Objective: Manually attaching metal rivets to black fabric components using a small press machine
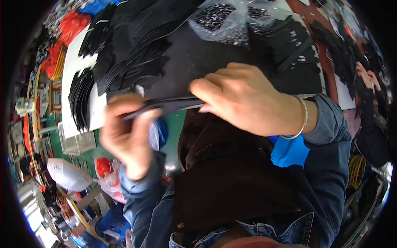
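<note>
I'm holding a black strap (175, 106) drawn across in front of me, just off the near edge of the worktop (96, 109), and I'd judge the step in hand to be handling this single piece between both ends. My left hand (129, 134) pinches one end between thumb and fingers, though it is blurred, so I can't tell the exact grip; my right hand (244, 99) is closed on the other end, thumb beneath and fingers curled over. As I judge it, the next move calls for a firm pinch at both ends and an even pull, so the strap neither twists nor slips. At the far side of the worktop sits an open clear plastic bag (237, 27) heaped with small shiny metal pieces (213, 16); more such pieces show beside it, perhaps in a second bag. To my left, a red plastic bag (74, 27) hides its contents. Below the worktop stands a whitish plastic basket (77, 140), whose contents I can't make out, and nearer me a thin plastic bag (111, 182) with something red at its top.
</note>
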Motion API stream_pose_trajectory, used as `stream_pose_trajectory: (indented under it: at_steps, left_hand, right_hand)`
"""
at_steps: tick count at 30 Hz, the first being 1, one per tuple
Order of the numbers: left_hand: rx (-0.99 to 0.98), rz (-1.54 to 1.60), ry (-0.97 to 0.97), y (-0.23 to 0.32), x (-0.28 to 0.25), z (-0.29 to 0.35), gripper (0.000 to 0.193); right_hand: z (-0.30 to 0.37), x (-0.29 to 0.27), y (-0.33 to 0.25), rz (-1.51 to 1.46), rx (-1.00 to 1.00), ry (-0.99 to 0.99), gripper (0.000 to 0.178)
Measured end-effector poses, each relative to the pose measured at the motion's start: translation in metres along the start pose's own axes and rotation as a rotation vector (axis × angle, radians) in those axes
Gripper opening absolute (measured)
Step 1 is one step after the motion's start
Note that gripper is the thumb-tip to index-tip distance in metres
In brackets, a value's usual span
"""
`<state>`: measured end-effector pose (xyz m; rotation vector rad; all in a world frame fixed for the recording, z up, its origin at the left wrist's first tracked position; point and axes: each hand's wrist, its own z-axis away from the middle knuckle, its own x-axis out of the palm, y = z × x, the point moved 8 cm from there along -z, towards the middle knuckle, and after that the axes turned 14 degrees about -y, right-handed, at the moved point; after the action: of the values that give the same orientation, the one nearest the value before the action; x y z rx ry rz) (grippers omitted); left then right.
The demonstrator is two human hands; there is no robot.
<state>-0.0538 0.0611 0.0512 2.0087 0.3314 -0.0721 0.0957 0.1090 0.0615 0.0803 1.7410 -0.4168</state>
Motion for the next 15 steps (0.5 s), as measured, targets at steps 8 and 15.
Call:
stream_pose_trajectory:
  at_steps: [8,15]
  left_hand:
    - [0.237,-1.098,-0.243,0.053,0.044,-0.01,0.05]
    - [0.044,-0.849,-0.479,0.023,0.076,-0.023,0.024]
  right_hand:
    - [0.01,-0.02,0.005,-0.009,-0.237,0.011,0.009]
    - [0.002,-0.015,0.023,-0.078,-0.271,-0.003,0.012]
